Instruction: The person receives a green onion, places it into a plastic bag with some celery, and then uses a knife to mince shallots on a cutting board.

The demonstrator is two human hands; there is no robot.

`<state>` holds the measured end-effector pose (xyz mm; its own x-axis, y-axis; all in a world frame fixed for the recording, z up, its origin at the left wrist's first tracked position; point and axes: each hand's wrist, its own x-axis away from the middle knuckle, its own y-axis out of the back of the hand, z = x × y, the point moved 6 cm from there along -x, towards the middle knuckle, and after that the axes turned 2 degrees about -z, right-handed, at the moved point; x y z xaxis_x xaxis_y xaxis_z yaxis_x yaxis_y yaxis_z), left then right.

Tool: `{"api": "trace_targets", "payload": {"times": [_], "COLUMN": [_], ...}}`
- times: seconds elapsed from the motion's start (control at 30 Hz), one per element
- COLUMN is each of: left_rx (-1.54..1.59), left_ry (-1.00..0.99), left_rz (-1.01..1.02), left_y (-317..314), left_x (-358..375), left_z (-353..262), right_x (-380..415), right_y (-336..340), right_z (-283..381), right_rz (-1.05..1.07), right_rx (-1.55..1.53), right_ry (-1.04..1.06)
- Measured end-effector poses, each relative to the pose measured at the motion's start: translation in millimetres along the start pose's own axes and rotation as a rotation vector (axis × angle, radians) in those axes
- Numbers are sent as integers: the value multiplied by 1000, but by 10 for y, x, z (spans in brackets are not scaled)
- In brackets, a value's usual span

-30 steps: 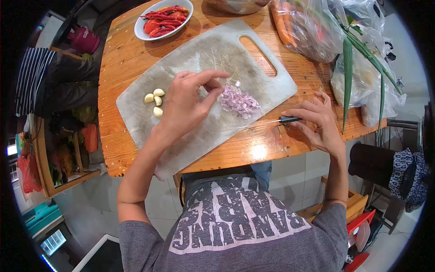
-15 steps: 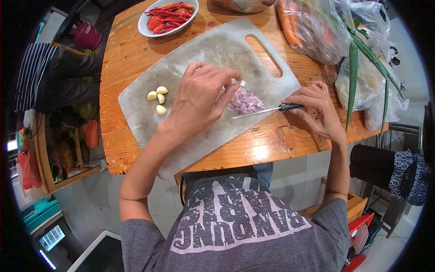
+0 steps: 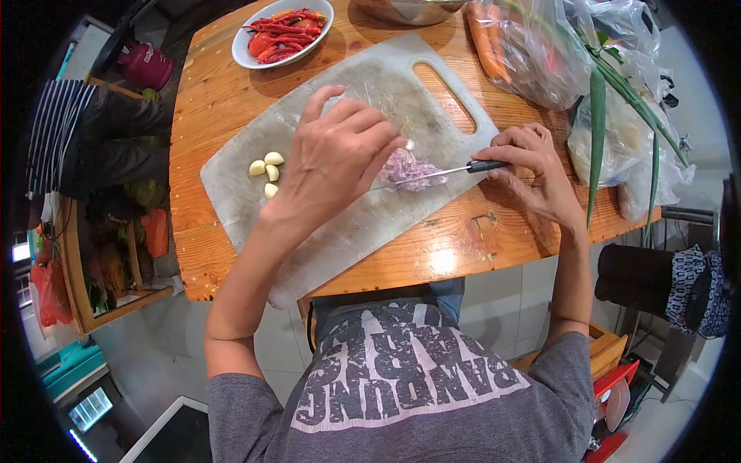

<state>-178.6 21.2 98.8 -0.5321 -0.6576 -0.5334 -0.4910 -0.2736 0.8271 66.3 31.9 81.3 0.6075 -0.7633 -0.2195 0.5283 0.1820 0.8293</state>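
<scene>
My right hand (image 3: 536, 170) grips a small knife by its black handle (image 3: 486, 165). The thin blade slants left across a heap of chopped shallots (image 3: 413, 170), and its tip passes beneath my left hand (image 3: 336, 162). That hand hovers over the cutting board (image 3: 309, 266), thumb and forefinger drawn together beside the heap, little finger raised. Whatever lies between the fingertips is hidden. A small white piece (image 3: 410, 144) lies at the heap's upper edge. Left of my wrist are several peeled garlic cloves (image 3: 257, 167).
Toward the back stand a white bowl of red chilies and tomatoes (image 3: 245, 55) and a metal bowl (image 3: 409, 11). Carrots (image 3: 488, 46), plastic bags (image 3: 540, 69) and green onion leaves (image 3: 598, 131) crowd the right. A person in dark trousers (image 3: 135, 131) is at the left.
My left hand has shifted slightly left and its little finger has lifted. The knife has risen from the board's near edge onto the shallots, my right hand moving with it.
</scene>
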Motion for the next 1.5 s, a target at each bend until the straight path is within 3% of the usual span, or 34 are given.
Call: {"api": "trace_targets", "payload": {"times": [0.27, 0.4, 0.67, 0.8, 1.07, 1.17, 1.3, 1.5], "left_rx": [-17, -11, 67, 57, 24, -2, -40, -37], "left_ry": [116, 217, 401, 503, 339, 334, 282, 176], "left_rz": [-116, -150, -47, -6, -20, -7, 5, 30], "left_y": [242, 269, 209, 164, -59, -25, 0, 81], "left_x": [-13, 155, 522, 732, 1064, 1110, 1142, 1270], "left_z": [131, 184, -36, -256, -504, -464, -426, -258], "right_x": [-341, -477, -442, -314, -173, -127, -252, -756], "right_y": [-3, -122, -179, -70, -18, -83, -49, -263], "right_z": [-183, -323, -212, -197, -264, -260, -145, -69], "right_rz": [-176, -157, -60, -110, -227, -128, -215, -110], "right_rx": [173, 177, 165, 217, 227, 214, 243, 198], "right_ry": [96, 91, 183, 186, 90, 2, 75, 239]}}
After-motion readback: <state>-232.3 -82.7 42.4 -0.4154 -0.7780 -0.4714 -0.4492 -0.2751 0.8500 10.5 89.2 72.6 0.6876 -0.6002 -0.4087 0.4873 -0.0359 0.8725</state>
